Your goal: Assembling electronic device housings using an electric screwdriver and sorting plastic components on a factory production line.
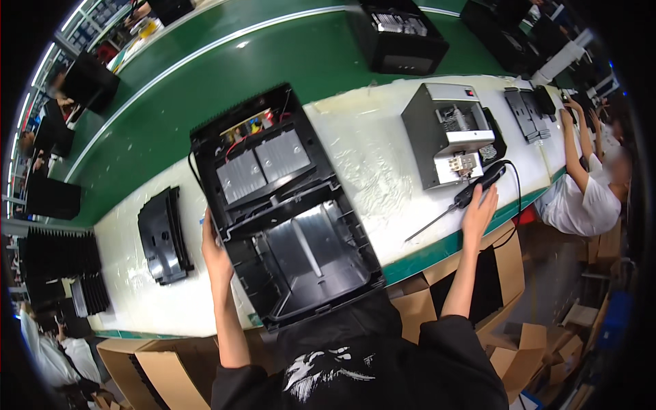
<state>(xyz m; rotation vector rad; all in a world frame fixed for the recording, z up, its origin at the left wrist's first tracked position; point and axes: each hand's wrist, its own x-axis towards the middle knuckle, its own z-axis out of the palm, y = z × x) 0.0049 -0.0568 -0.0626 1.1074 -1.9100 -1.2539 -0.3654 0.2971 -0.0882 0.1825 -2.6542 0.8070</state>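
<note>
An open black plastic housing lies tilted across the table's near edge, in front of my body. Its far half holds two grey rectangular blocks and a small board with coloured wires; its near half is a hollow black shell. My left hand is closed on the housing's left side, its fingers partly hidden. At the right, my right hand has its fingers around the black handle of a corded electric screwdriver. The long thin bit points left and toward me, over the white tabletop.
Beyond the screwdriver stands a grey metal screw feeder. Black moulded panels lie at the left, others at the far right. A green conveyor carries a black unit. Cardboard boxes sit below; a co-worker works at right.
</note>
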